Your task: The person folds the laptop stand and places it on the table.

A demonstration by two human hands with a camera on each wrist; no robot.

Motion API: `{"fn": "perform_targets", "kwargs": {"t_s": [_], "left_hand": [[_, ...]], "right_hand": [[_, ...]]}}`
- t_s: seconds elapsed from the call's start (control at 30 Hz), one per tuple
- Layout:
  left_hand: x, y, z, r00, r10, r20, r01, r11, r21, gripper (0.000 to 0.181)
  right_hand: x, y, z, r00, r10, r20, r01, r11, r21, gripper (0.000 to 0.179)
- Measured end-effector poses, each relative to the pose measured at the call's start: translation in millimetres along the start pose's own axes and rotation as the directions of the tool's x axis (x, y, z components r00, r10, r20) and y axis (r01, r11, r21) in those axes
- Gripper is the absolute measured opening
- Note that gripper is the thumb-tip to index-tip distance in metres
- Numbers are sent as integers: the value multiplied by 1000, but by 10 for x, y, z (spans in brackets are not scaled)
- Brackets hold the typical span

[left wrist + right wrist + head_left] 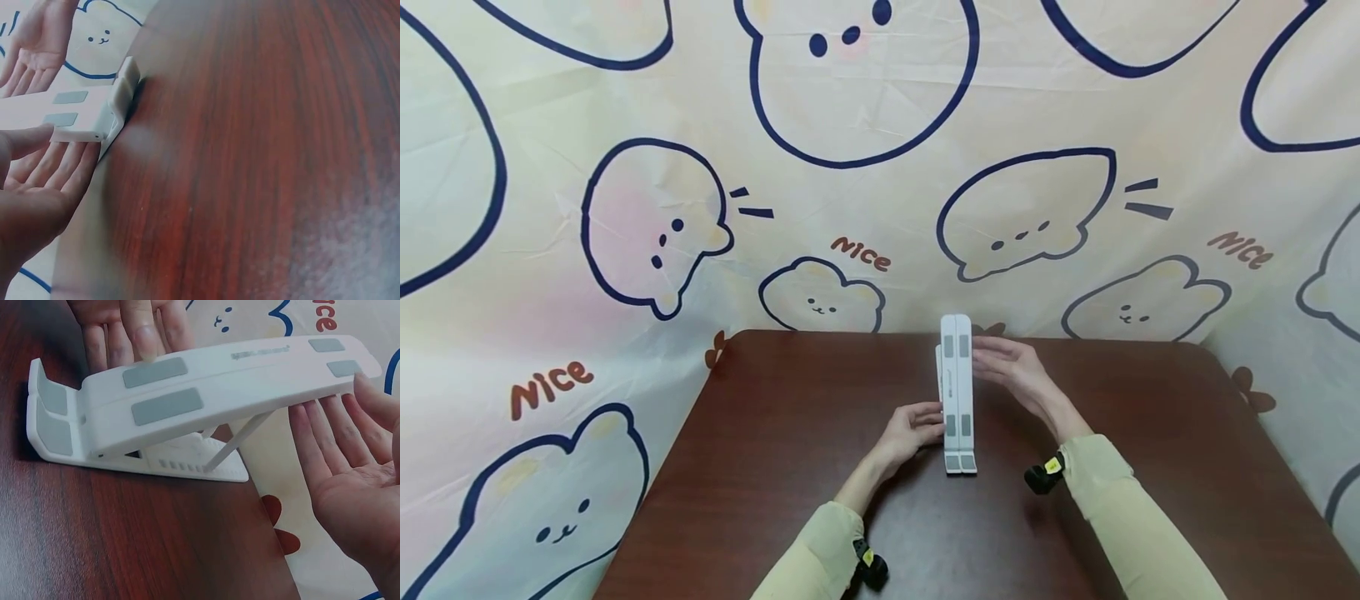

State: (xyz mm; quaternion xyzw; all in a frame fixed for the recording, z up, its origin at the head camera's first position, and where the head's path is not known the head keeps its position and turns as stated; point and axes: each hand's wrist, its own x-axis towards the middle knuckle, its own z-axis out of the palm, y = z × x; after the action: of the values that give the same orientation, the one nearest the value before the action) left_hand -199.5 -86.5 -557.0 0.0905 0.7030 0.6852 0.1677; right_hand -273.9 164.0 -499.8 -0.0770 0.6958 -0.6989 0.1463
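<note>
A white foldable laptop stand (958, 392) with grey pads stands on the table, its two bars side by side. In the right wrist view its top (250, 372) slopes up from the lipped front end, propped by thin legs over a notched base. My left hand (913, 429) holds the left side near the front, thumb at the upper edge and fingers lower down. At the raised far end, my right hand (356, 481) has its thumb at the edge beside a pad and its fingers beneath the bar.
The dark brown wooden table (790, 392) ends at a patterned cloth backdrop (865, 208) just behind the stand. Each wrist carries a small black camera, such as the right wrist camera (1043, 477), below a pale sleeve (1138, 517).
</note>
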Motion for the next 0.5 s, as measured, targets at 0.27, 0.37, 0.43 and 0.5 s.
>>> {"fn": "perform_targets", "kwargs": {"t_s": [0.27, 0.37, 0.43, 0.5], "left_hand": [[-7, 21, -36, 1000, -9, 9, 8, 999, 47, 47], [-2, 29, -64, 1000, 1, 17, -2, 999, 50, 46], [2, 25, -84, 1000, 4, 13, -4, 999, 47, 46], [5, 15, -105, 1000, 9, 4, -9, 999, 47, 46]], "right_hand": [[-4, -10, 11, 1000, 8, -12, -8, 1000, -16, 61], [-17, -19, -7, 999, 13, -35, -14, 1000, -21, 59], [-30, -29, -19, 999, 20, -50, -21, 1000, -12, 58], [-45, -42, -23, 998, 22, -54, -22, 1000, 0, 57]]}}
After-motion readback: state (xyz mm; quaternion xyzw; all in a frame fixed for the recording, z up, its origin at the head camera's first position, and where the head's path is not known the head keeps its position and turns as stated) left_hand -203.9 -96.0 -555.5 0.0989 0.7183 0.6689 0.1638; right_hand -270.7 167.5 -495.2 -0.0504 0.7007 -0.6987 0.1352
